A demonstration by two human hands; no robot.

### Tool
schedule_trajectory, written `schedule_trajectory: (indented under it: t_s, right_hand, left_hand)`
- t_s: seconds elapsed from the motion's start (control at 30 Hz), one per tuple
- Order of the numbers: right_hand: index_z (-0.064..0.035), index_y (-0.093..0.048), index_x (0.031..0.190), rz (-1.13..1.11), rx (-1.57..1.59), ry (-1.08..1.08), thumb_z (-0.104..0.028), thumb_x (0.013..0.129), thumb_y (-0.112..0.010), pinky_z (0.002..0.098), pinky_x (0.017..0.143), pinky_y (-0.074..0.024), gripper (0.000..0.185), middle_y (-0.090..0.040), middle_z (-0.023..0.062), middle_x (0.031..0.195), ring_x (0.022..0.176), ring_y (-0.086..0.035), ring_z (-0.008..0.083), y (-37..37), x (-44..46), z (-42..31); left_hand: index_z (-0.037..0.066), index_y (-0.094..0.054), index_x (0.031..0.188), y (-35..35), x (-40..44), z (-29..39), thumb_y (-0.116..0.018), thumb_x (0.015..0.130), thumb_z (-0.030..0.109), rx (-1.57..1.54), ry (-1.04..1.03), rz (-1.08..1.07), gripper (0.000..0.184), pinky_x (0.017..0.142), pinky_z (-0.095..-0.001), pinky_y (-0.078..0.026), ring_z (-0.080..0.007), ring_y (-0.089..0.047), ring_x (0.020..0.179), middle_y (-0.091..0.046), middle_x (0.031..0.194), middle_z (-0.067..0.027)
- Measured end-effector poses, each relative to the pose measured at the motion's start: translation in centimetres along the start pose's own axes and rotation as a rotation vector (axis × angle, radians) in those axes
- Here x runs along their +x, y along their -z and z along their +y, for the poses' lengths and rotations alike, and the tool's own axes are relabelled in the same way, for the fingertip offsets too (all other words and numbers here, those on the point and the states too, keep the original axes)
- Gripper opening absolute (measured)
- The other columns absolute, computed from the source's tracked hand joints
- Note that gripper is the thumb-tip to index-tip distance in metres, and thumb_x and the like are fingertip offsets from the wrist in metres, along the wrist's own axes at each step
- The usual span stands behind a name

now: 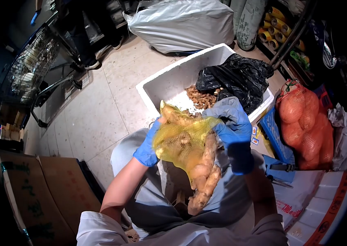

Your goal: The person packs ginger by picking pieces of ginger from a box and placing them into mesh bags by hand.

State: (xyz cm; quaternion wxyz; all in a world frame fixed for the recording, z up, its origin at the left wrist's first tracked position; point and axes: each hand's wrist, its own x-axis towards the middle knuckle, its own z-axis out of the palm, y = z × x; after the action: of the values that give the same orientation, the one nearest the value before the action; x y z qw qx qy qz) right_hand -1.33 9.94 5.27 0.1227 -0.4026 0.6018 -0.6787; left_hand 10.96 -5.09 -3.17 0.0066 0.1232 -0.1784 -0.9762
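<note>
A yellow mesh bag [177, 149] is stretched over a large piece of ginger [203, 184] in front of my lap. Part of the ginger hangs bare below the net, and another knob shows at the top. My left hand [148, 144], in a blue glove, grips the bagged ginger from its left side, fingers partly hidden behind it. On the other side, my gloved right hand [235, 129] is closed on the net's right edge. Behind both hands stands a white foam box [157, 82] with small brown root pieces [201, 97] and a black plastic bag [239, 78] in it.
Cardboard boxes [50, 192] stand at my left. To the right are a red net sack of onions [304, 123], a blue basket [276, 137] and white boxes [325, 205]. A silver-grey sack [181, 24] lies behind. A person's legs [81, 37] and a wire cart [32, 65] are far left.
</note>
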Motion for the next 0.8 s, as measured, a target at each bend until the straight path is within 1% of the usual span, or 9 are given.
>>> schedule_trajectory:
  t_s: [0.07,0.13,0.2,0.4,0.43,0.5,0.57,0.67,0.8]
  right_hand:
    - [-0.0012,-0.059,0.086,0.007,-0.124,0.149,0.0,0.069,-0.056,0.0256,0.065,-0.0411,0.017,-0.057,0.0063,0.077,0.067,-0.05,0.0166,0.2,0.2,0.0]
    - [0.0024,-0.056,0.092,0.079,0.264,-0.347,0.002,0.073,-0.05,0.0199,0.061,-0.0422,0.019,-0.057,0.0074,0.084,0.063,-0.051,0.0123,0.2,-0.1,-1.2]
    - [0.0051,-0.052,0.096,0.078,0.312,-0.264,0.001,0.077,-0.044,0.0166,0.058,-0.0435,0.021,-0.058,0.0083,0.088,0.063,-0.053,0.0098,0.3,-0.1,-0.8]
    - [0.0027,-0.049,0.103,-0.026,0.905,-0.632,-0.007,0.08,-0.038,0.0243,0.074,-0.0428,0.027,-0.055,0.0097,0.093,0.081,-0.054,0.0141,1.0,-0.5,-0.6]
    - [0.0027,-0.049,0.103,-0.024,0.906,-0.632,-0.007,0.08,-0.038,0.0243,0.074,-0.0428,0.027,-0.055,0.0097,0.093,0.081,-0.054,0.0141,1.0,-0.5,-0.5]
    - [0.001,-0.047,0.104,-0.148,0.192,-0.189,-0.012,0.08,-0.037,0.0248,0.078,-0.0406,0.029,-0.053,0.0086,0.094,0.084,-0.052,0.0141,0.9,-0.2,-0.6]
    - [0.0002,-0.045,0.104,-0.066,0.727,-0.531,-0.013,0.075,-0.042,0.0251,0.081,-0.04,0.032,-0.05,0.0084,0.095,0.088,-0.05,0.0147,0.6,-0.2,-2.4]
    - [0.0002,-0.045,0.103,-0.193,0.907,-0.559,-0.01,0.071,-0.044,0.025,0.081,-0.0403,0.034,-0.05,0.009,0.094,0.087,-0.051,0.0152,1.3,0.7,-1.4]
    - [0.0009,-0.047,0.101,-0.175,0.608,-0.342,0.005,0.062,-0.048,0.0232,0.079,-0.0413,0.039,-0.051,0.0084,0.094,0.087,-0.051,0.0129,1.0,0.6,0.6]
  left_hand:
    - [0.003,-0.038,0.114,-0.3,0.2,0.2,-0.045,0.082,0.036,-0.006,-0.012,-0.009,0.047,0.085,-0.0386,-0.041,-0.025,-0.048,0.1,-0.047,0.11,-0.0149]
    - [0.003,-0.038,0.115,-1.0,0.3,0.3,-0.045,0.081,0.036,0.038,-0.051,0.006,0.047,0.086,-0.0387,-0.041,-0.0251,-0.047,0.101,-0.046,0.11,-0.0147]
    - [0.004,-0.037,0.115,-1.4,0.1,0.4,-0.045,0.081,0.035,0.081,-0.092,0.021,0.047,0.086,-0.0388,-0.04,-0.0251,-0.047,0.102,-0.046,0.111,-0.0146]
    - [0.007,-0.034,0.118,-1.3,0.1,0.7,-0.049,0.08,0.033,0.024,-0.141,-0.081,0.049,0.088,-0.0383,-0.039,-0.0248,-0.046,0.103,-0.045,0.112,-0.0133]
    - [0.007,-0.032,0.119,-2.0,0.0,0.3,-0.051,0.079,0.031,0.059,-0.16,-0.01,0.05,0.089,-0.0382,-0.039,-0.0247,-0.045,0.104,-0.044,0.113,-0.0128]
    - [0.009,-0.029,0.121,-2.6,0.0,0.0,-0.056,0.076,0.028,0.122,-0.167,0.018,0.055,0.089,-0.0382,-0.038,-0.0246,-0.044,0.105,-0.042,0.114,-0.0114]
    - [0.009,-0.03,0.121,-2.7,0.0,-0.1,-0.055,0.077,0.028,0.116,-0.169,0.054,0.054,0.089,-0.0382,-0.039,-0.0245,-0.044,0.105,-0.042,0.114,-0.0115]
    - [0.01,-0.032,0.119,-1.8,0.4,0.2,-0.053,0.078,0.027,0.07,-0.166,0.056,0.05,0.089,-0.0385,-0.039,-0.0246,-0.045,0.104,-0.044,0.112,-0.0116]
    - [0.011,-0.032,0.119,-2.0,0.2,0.5,-0.051,0.08,0.025,0.012,-0.133,0.061,0.046,0.089,-0.0393,-0.039,-0.0255,-0.044,0.105,-0.042,0.115,-0.0121]
